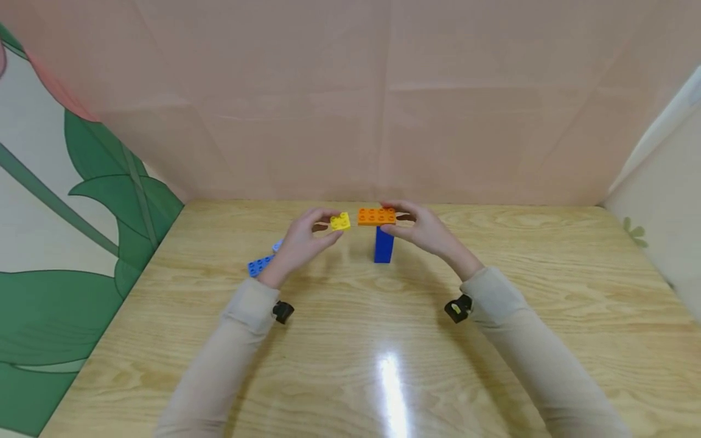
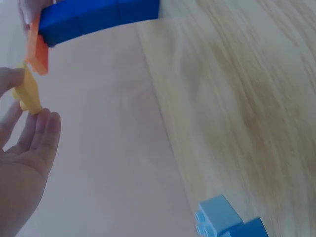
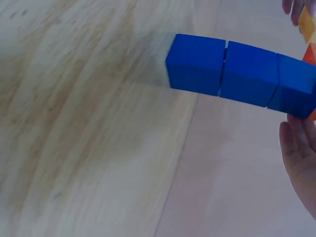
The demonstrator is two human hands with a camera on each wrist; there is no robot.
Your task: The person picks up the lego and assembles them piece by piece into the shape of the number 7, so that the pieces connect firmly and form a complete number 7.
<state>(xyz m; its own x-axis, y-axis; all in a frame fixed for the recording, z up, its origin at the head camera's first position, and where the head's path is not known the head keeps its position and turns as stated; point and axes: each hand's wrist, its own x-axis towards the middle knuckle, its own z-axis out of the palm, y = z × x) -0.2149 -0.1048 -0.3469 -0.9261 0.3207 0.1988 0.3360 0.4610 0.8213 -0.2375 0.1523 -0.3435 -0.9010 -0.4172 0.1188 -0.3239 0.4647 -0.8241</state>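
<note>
Between the thumb and fingers of my left hand (image 1: 302, 242) is a small yellow toy brick (image 1: 339, 221), held in the air with its studs up. Just to its right, an orange toy brick (image 1: 376, 216) with two rows of studs lies across the top of a tower of stacked blue blocks (image 3: 247, 74). My right hand (image 1: 426, 231) pinches the right end of the orange brick. The tower (image 1: 383, 246) stands upright on the table, and the orange brick overhangs it to the left. A narrow gap separates the yellow brick from the orange one in the head view.
A blue studded brick (image 1: 260, 266) and a light blue brick (image 2: 220, 213) lie on the wooden table (image 1: 350, 377), partly behind my left wrist in the head view. A pinkish cloth (image 1: 306, 121) hangs along the table's far edge.
</note>
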